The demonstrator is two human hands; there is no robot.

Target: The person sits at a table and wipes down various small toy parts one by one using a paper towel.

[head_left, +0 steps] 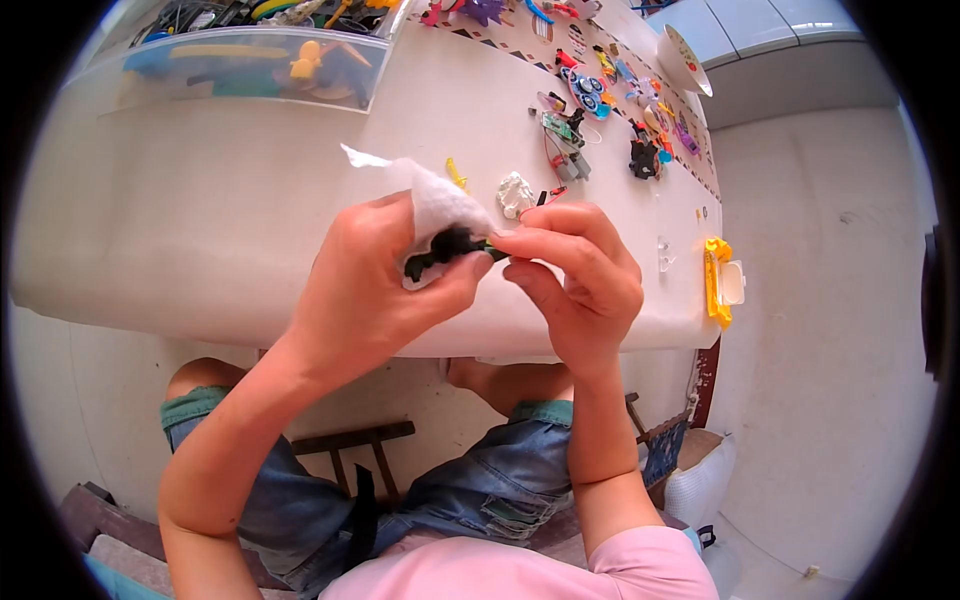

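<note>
My left hand (385, 270) is closed around a white wipe (440, 203) and a small black part (452, 243), which lies partly wrapped in the wipe. The loose end of the wipe sticks up to the left above the fingers. My right hand (580, 270) pinches the right end of the black part between thumb and fingers, where a bit of green shows. Both hands are close together over the table's front edge. The fingers hide much of the part.
On the table (250, 220) lie a white crumpled lump (515, 194), a yellow piece (456, 174), a green circuit board with wires (562, 127) and several colourful toys. A clear bin (240, 70) stands back left, a bowl (684, 60) back right, a yellow packet (717, 283) at the right edge.
</note>
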